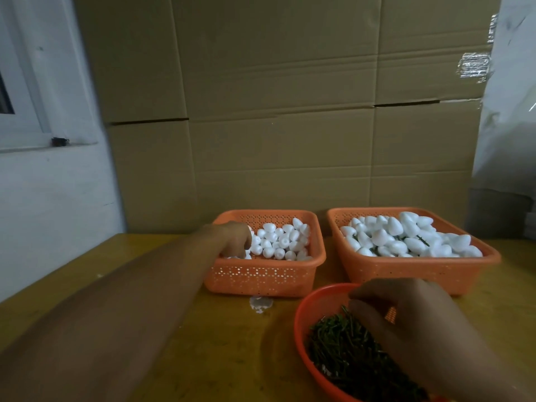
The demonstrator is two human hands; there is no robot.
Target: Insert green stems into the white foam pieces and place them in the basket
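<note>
Stems (348, 355) under right hand (406, 320)

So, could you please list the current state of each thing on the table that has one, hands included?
Left basket: partly filled with plain foam pieces.
Right basket: heaped with foam pieces, some showing green stems.
Round red bowl: holds loose stems.
Left hand: reaching into left basket, grip hidden.
Right hand: fingers curled over the stems; hold unclear.
</note>
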